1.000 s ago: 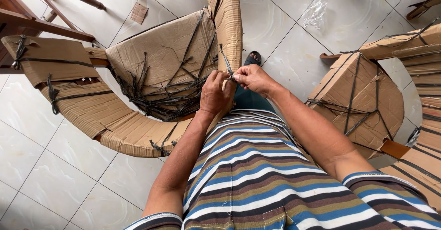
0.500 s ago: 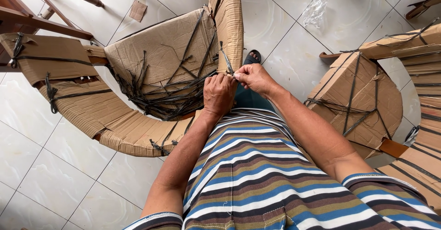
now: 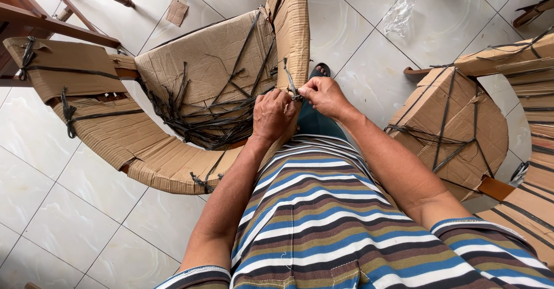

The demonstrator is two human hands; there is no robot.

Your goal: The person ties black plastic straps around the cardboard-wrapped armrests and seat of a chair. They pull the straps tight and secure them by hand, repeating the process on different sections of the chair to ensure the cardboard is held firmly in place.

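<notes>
- A striped shirt fills the near foreground, with both bare forearms reaching away from it.
- The left hand is curled tight, fingers pinched on a dark strap at the edge of a cardboard-wrapped chair.
- The right hand meets it from the other side, fingertips closed narrow on the same strap; the two hands touch at the knot.
- The strap stands up from the wrapped arm of the chair, just in front of the person's body; its loose end pokes upward above the fingers.
- More black strapping criss-crosses the chair's cardboard seat panel, bunched in a tangle just left of the hands.
- A second wrapped chair stands to the right, apart from the hands.
- A dark sandal toe shows just beyond the hands on the white floor.
- Farther off lie a clear plastic scrap and a small cardboard scrap.
</notes>
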